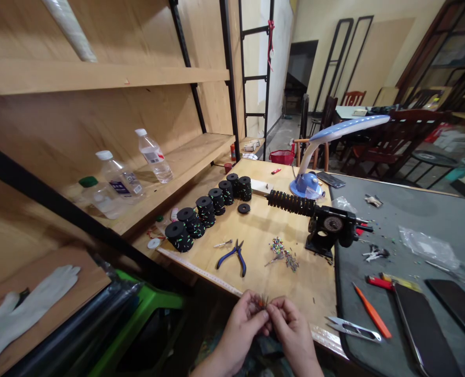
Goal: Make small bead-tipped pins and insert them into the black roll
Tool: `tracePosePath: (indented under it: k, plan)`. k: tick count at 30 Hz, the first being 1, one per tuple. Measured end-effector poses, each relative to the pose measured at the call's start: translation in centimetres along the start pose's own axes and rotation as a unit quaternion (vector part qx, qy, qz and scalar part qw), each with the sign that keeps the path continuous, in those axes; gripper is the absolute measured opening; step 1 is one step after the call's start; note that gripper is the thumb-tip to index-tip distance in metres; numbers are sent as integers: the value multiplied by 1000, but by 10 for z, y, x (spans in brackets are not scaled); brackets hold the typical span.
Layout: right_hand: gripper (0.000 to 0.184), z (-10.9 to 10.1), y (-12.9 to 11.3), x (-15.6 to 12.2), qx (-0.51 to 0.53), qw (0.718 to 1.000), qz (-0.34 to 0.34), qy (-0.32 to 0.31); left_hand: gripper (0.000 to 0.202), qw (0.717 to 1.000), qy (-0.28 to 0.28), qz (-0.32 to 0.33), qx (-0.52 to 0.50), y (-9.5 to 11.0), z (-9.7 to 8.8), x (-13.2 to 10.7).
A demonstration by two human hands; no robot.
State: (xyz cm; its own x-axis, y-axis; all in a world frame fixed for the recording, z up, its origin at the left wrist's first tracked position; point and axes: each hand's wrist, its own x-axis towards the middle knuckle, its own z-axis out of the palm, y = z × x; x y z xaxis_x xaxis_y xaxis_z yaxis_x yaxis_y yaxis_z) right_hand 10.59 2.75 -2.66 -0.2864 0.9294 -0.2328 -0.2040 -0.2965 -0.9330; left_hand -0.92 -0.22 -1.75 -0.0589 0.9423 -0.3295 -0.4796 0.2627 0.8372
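My left hand [242,320] and my right hand [291,324] meet at the near edge of the wooden board [256,230], fingers pinched together. Between them they hold a small bundle of thin pins [262,301] with orange-red tips. A loose pile of colourful pins [281,251] lies on the board beyond my hands. Blue-handled pliers [232,255] rest to the left of that pile. A row of black foam rolls [208,209] studded with coloured pins stands along the board's left side.
A black hand-cranked machine [328,230] with a ribbed black shaft sits at the board's right. A blue desk lamp [314,178] stands behind it. Thread snips [352,329], an orange cutter [371,311], a lighter and phones [424,330] lie on the grey mat. Water bottles [154,157] stand on the left shelf.
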Motion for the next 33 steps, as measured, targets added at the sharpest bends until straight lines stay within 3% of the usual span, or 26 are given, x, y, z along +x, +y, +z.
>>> tracePosePath:
  k: [5, 20, 24, 33]
  plan:
    - [45, 1, -1, -1, 30, 999, 37, 5, 34, 997, 2, -49, -64, 6, 4, -3]
    - [48, 0, 5, -2, 10, 999, 37, 26, 34, 993, 4, -53, -104, 0, 1, -1]
    - [47, -3, 11, -2, -2, 1000, 20, 14, 33, 998, 26, -28, -53, -6, -3, 2]
    - [54, -4, 12, -5, -21, 998, 64, 10, 36, 988, 47, 86, 120, -9, -10, 5]
